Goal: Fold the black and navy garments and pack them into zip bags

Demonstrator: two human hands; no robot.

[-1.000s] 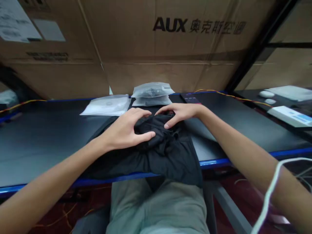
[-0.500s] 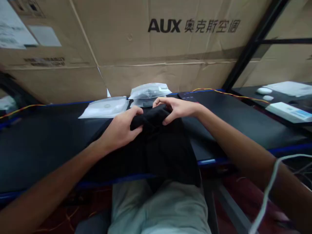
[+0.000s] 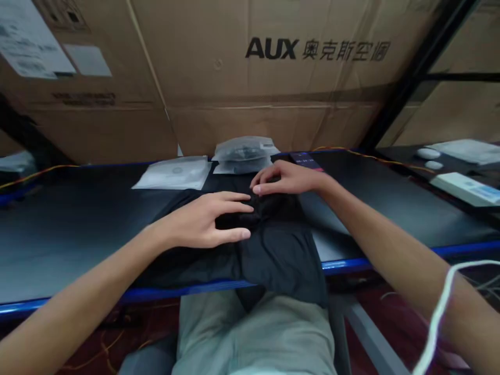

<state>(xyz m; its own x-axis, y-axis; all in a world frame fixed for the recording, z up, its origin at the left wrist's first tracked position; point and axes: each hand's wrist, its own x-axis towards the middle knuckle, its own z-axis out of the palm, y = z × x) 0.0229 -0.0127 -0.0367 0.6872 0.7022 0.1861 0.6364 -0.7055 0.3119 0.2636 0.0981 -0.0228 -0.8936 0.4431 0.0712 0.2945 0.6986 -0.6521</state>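
A black cloth garment (image 3: 281, 255) lies spread over the near edge of the table, its lower part hanging onto my lap. Wrinkles and a seam run down its middle; its exact kind is hard to make out. My left hand (image 3: 207, 219) is open over the left part of the cloth, fingers stretched to the right and thumb apart. Just beyond it, my right hand (image 3: 283, 179) rests at the garment's upper part with bent fingers, its thumb tip close to the fingertips. No fold of cloth shows between them.
Behind the garment are a flat white plastic pouch (image 3: 174, 174) and stacked clear packets (image 3: 245, 153). A dark phone-like device (image 3: 307, 161) shows digits. A large cardboard box (image 3: 234, 78) stands at the back. On the right are a white box (image 3: 466, 187) and a white cable (image 3: 441, 312).
Both hands held a bunched, raised edge of the black garment before. Now the cloth lies flatter, my left hand has let go and spread its fingers, and my right hand has loosened.
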